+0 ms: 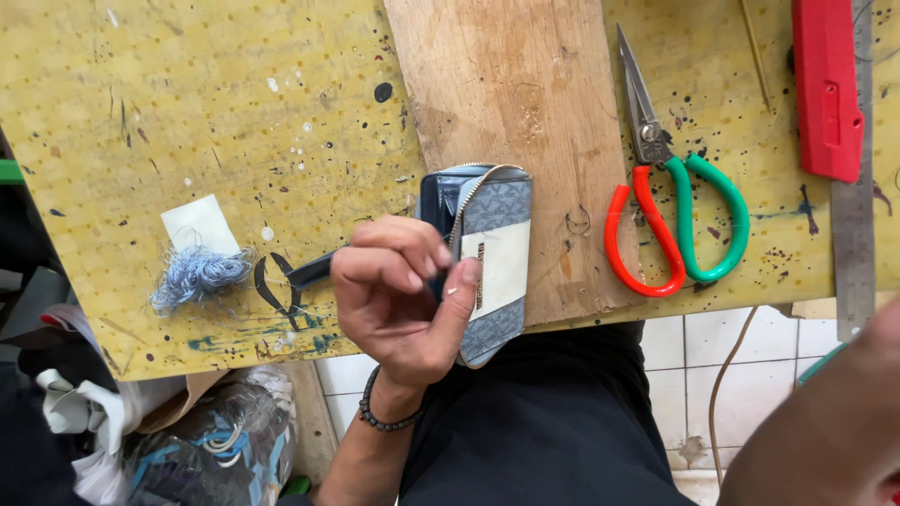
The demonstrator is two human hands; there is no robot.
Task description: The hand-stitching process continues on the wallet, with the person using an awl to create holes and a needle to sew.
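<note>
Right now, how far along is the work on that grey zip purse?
Done: a tuft of blue-grey thread lies loose on the yellow bench, apparently pulled out already. In hand: the left hand pinches the grey and cream zip purse at its open zipper edge; the right hand is off to the side, blurred. Left: the zip is still open, and the scissors lie unused.

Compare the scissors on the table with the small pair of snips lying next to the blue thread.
The scissors are large, with one red and one green loop handle; the thread snips are small, dark and have no loops. The scissors lie free to the right of the wooden board, clear of both hands; the snips sit just beside the left hand, near the thread bundle. Both rest flat on the yellow tabletop.
</note>
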